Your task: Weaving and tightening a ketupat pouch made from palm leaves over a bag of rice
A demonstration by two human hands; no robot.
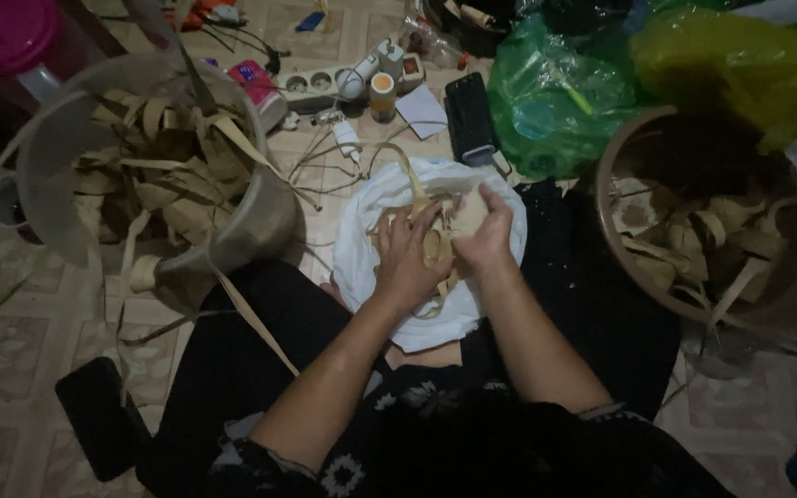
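A tiled floor (11, 341) carries everything, with the person seated on it and a white cloth bundle (366, 249) spread across the lap. To the left leans a large translucent grey plastic bucket (260, 217), tipped on its side and holding a tangle of pale tan leaf strips and woven pouches; to the right stands a round brown basket (615, 231) with more woven pouches inside. Over the cloth, a small pale woven leaf pouch (463, 217) sits between the hands, its loose strips trailing up and away from the person, so its long axis seems to run roughly away from the body. The left hand (408, 254) and right hand (491, 235) are close together, both closed on the pouch.
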